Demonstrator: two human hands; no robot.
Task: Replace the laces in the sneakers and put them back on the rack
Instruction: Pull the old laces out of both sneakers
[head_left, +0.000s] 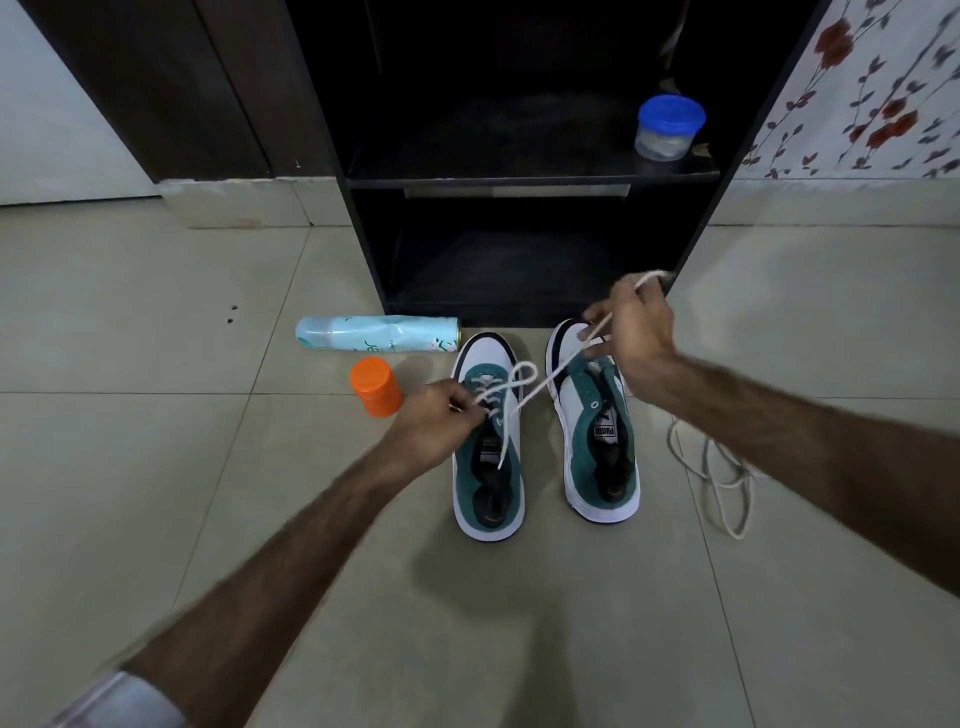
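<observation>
Two sneakers, white and teal, stood side by side on the tiled floor (156, 312), toes toward the dark rack (363, 249) just beyond them

Left sneaker (488, 499): partly laced at the front eyelets with a white lace (524, 384); one short end lay down over the tongue, the other ran up and to the right across the gap between the shoes

Right sneaker (602, 467): tongue with a printed label showing; no lace seen in its visible eyelets

Left hand (431, 421): fingers curled, pinching the lace at the left sneaker's eyelets

Right hand (636, 327): raised above the right sneaker's toe, fingers closed round the long end of the same lace, whose tip stuck out above the knuckles

Second lace (722, 478): loose in loops on the floor, right of the right sneaker

Spray can (379, 333): pale blue, on its side, left of the sneakers' toes

Orange cap (375, 387): upright, just below the can

Tub with blue lid (669, 127): on the rack's upper shelf, right side
</observation>
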